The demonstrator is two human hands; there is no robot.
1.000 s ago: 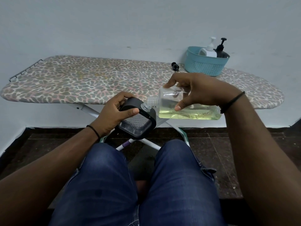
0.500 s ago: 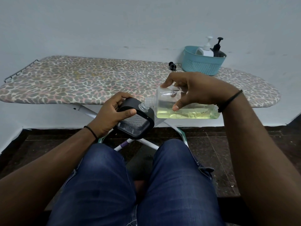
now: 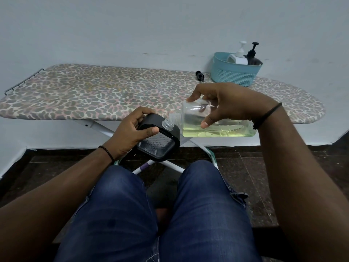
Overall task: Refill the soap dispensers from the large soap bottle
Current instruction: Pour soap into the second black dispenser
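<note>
Left hand [image 3: 130, 136]: grasps the black-framed soap dispenser [image 3: 158, 142], tilted, held above the knees.
Right hand [image 3: 228, 103]: grasps the large soap bottle [image 3: 217, 127], lying sideways, neck against the dispenser's threaded opening.
Spill risk: mouths merely meet in mid-air; a wobble could send soap onto the jeans [image 3: 151, 214].
Overflow: dispenser's level is unclear.

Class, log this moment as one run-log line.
left hand: holds dispenser | right hand: tips soap bottle | necks meet | step: pouring
</note>
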